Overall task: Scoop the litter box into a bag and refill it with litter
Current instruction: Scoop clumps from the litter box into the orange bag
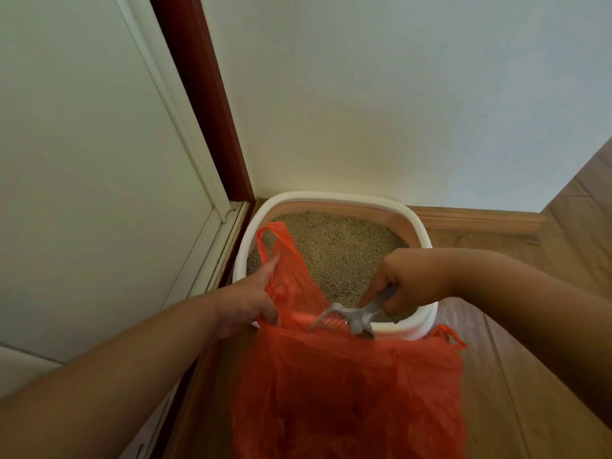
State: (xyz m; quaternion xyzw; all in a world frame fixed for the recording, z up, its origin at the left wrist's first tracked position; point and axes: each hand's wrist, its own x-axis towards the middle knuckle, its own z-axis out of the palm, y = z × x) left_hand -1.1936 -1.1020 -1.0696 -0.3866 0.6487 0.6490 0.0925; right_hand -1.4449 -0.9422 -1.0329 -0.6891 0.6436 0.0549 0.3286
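A white litter box stands on the floor in the wall corner, filled with beige litter. An orange plastic bag hangs in front of the box, its mouth at the near rim. My left hand grips the bag's left edge and holds the mouth apart; one handle loop sticks up over the litter. My right hand is closed on the handle of a grey slotted scoop, whose head is tipped down into the bag's mouth.
A white door with a dark red frame is at the left. A cream wall is behind the box, with a wooden skirting board. Wood-look flooring runs along the right.
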